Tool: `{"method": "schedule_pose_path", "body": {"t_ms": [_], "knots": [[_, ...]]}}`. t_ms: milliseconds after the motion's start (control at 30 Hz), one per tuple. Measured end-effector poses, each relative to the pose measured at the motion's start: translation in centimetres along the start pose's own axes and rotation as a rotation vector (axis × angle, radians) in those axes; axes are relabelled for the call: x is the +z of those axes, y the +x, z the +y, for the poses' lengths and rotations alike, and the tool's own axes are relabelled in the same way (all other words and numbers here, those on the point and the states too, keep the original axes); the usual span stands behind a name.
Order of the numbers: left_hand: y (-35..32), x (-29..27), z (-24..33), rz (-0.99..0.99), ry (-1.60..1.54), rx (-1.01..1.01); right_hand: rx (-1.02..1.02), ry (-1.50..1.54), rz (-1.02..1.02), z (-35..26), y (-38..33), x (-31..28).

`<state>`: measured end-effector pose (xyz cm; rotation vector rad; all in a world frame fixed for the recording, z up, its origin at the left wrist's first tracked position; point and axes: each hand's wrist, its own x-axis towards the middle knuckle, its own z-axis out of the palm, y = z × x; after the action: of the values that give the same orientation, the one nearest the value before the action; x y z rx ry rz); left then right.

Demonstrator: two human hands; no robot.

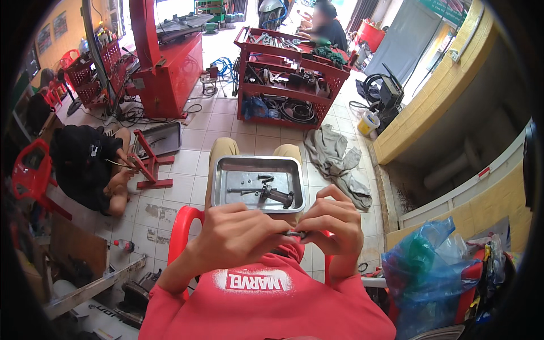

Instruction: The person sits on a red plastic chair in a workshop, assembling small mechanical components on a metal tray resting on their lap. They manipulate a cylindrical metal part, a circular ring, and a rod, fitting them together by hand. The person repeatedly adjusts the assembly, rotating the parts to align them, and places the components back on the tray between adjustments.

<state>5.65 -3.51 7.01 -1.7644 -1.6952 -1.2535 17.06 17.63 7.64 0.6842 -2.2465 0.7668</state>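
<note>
Both hands pinch one small dark part [296,233] between them at chest height: left hand [241,235] closed round one end, right hand [334,224] fingertips on the other, likely for close work. Just beyond, a steel tray [224,173] on the knees keeps bolts [265,179] within reach.

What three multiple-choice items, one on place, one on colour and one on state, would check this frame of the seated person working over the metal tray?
1. Where does the rectangular silver metal tray rest?
A. On the person's lap
B. On the red tool cart
C. On the floor tiles

2. What colour is the plastic chair back under the left forearm?
A. Blue
B. Red
C. Grey

3. How do the left hand and right hand stand?
A. Both flat on the tray
B. One raised overhead
C. Both pinching one small dark metal part

Answers: 1 A, the tray lies across the thighs; 2 B, the curved back is plainly red; 3 C, fingertips of both hands meet on the part.
</note>
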Motion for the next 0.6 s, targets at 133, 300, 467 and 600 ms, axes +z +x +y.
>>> {"method": "schedule_pose_path", "body": {"t_ms": [133,300,467,600], "knots": [[-0.6,0.9,-0.5,0.054,0.045,-0.035,-0.025,-0.087,-0.01,0.5,0.1,0.3],[-1.3,1.1,-1.5,-0.067,0.08,-0.111,-0.018,-0.125,0.018,0.9,0.5,0.7],[0.1,1.4,-1.2,0.11,-0.041,-0.161,0.082,-0.149,0.116,1.7,0.6,1.2],[-0.4,1.8,-2.4,0.115,0.063,-0.115,0.09,-0.134,0.109,1.7,0.8,1.5]]}}
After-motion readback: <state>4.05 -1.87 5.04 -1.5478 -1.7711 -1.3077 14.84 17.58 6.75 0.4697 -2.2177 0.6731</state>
